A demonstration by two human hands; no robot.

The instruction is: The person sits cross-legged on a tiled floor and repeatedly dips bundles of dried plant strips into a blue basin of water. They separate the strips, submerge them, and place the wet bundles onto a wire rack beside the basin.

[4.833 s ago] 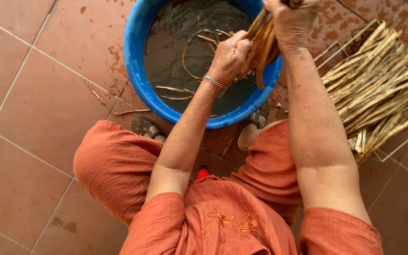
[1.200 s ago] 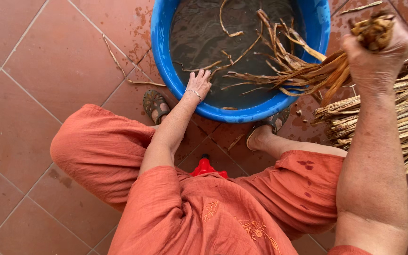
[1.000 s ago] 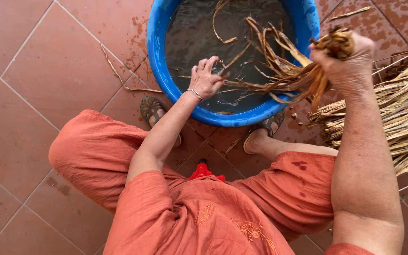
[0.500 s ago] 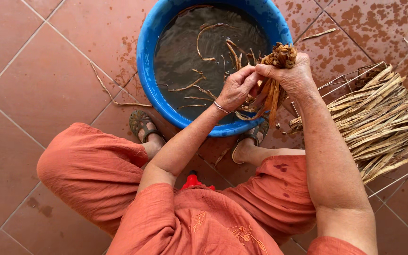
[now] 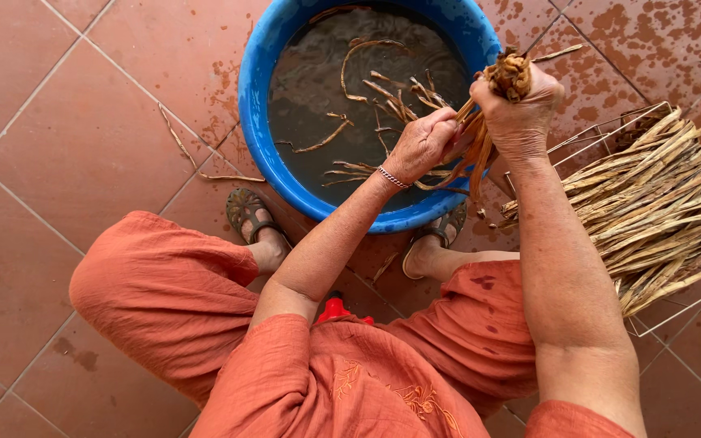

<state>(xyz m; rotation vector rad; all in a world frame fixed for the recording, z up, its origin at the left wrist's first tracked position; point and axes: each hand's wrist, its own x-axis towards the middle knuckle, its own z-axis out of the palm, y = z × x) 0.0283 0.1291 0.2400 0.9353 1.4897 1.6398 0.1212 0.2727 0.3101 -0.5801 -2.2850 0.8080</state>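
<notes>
Upper right, her right hand grips the wet bundle of strips — limp, slippery-looking — while her left hand pinches lower strands.

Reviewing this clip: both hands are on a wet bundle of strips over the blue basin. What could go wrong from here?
The tiled floor beside the blue basin is splashed, and the sandalled foot rests close by, so slipping seems possible. The right hand grips the bundle of strips only at its top while the left hand pulls along it; loose strips might drop out.
</notes>
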